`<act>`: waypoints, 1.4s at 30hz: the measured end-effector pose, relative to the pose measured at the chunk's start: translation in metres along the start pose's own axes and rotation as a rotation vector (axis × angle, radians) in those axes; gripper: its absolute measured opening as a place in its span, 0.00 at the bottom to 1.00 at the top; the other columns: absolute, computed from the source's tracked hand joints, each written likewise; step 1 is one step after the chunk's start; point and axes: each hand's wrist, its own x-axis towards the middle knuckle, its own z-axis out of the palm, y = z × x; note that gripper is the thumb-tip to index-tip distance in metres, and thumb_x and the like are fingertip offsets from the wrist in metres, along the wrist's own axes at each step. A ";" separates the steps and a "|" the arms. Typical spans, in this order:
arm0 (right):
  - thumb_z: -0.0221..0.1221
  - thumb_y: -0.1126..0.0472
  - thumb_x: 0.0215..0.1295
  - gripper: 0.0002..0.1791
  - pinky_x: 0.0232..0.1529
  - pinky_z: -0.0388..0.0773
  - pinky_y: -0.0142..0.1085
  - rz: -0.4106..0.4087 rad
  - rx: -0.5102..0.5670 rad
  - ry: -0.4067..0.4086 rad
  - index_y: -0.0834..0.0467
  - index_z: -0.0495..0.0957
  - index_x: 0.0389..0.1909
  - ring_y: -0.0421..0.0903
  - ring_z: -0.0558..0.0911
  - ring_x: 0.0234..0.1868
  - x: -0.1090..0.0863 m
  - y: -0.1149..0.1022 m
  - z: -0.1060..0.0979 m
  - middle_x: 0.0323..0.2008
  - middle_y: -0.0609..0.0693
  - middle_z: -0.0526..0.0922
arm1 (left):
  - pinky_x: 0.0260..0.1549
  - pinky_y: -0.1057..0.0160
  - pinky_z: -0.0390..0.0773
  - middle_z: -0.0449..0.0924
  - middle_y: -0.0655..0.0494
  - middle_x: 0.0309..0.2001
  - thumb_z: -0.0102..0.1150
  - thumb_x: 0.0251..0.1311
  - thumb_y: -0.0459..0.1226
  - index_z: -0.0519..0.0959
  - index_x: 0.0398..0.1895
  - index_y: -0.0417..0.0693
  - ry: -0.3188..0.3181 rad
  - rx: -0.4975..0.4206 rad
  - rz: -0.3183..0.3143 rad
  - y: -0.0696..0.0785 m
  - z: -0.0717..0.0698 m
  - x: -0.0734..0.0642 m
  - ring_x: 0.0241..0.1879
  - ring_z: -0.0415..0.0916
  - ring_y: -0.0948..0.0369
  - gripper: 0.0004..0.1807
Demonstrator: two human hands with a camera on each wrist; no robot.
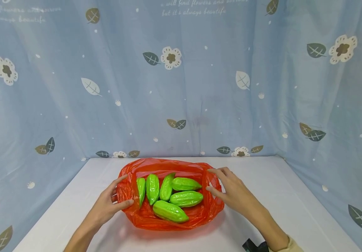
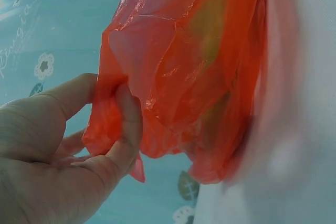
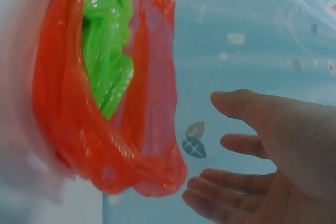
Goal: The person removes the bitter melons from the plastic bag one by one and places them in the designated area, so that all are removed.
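Observation:
A red plastic bag point(image 1: 150, 225) lies on the white table with its mouth spread wide. Inside it are several glossy, bright green, ridged, elongated fruits or vegetables with pointed ends, one at the front point(image 1: 170, 211); their exact kind is unclear. At the bag's left edge, my left hand point(image 2: 68, 145) pinches the thin red plastic between thumb and fingers. My right hand point(image 3: 278, 156) is by the right edge, fingers spread and relaxed, with a gap to the bag in the right wrist view. The bag's underside is hidden.
The white table point(image 1: 278, 196) extends around the bag on both sides. A blue curtain point(image 1: 199, 87) printed with leaves and flowers encloses the back and sides. A black item point(image 1: 254, 246) shows beside the right forearm at the bottom.

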 end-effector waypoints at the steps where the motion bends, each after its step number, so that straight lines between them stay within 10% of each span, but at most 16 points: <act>1: 0.67 0.47 0.60 0.32 0.44 0.84 0.42 0.003 0.004 -0.011 0.51 0.71 0.64 0.49 0.81 0.47 0.001 -0.002 0.001 0.51 0.54 0.78 | 0.40 0.69 0.81 0.72 0.39 0.63 0.72 0.54 0.38 0.60 0.73 0.53 -0.002 0.004 0.001 0.000 0.000 0.000 0.53 0.78 0.49 0.44; 15: 0.66 0.47 0.61 0.27 0.51 0.80 0.52 -0.023 0.070 -0.168 0.49 0.73 0.60 0.49 0.81 0.51 0.017 -0.030 0.025 0.53 0.51 0.80 | 0.41 0.71 0.79 0.72 0.37 0.62 0.70 0.53 0.33 0.65 0.70 0.45 0.004 0.084 0.075 -0.001 0.000 -0.001 0.52 0.78 0.51 0.39; 28: 0.65 0.45 0.62 0.27 0.49 0.79 0.45 -0.043 0.065 -0.307 0.49 0.74 0.60 0.45 0.81 0.47 0.025 -0.040 0.038 0.48 0.49 0.82 | 0.38 0.68 0.82 0.78 0.38 0.55 0.73 0.52 0.39 0.66 0.70 0.49 0.029 0.016 -0.054 0.002 0.004 -0.001 0.45 0.80 0.59 0.41; 42: 0.68 0.49 0.59 0.25 0.54 0.79 0.47 -0.056 0.041 -0.359 0.46 0.77 0.58 0.46 0.79 0.54 0.032 -0.032 0.056 0.54 0.47 0.80 | 0.40 0.64 0.83 0.70 0.35 0.63 0.70 0.54 0.34 0.65 0.71 0.48 0.014 -0.005 -0.012 0.000 0.006 0.000 0.51 0.79 0.49 0.39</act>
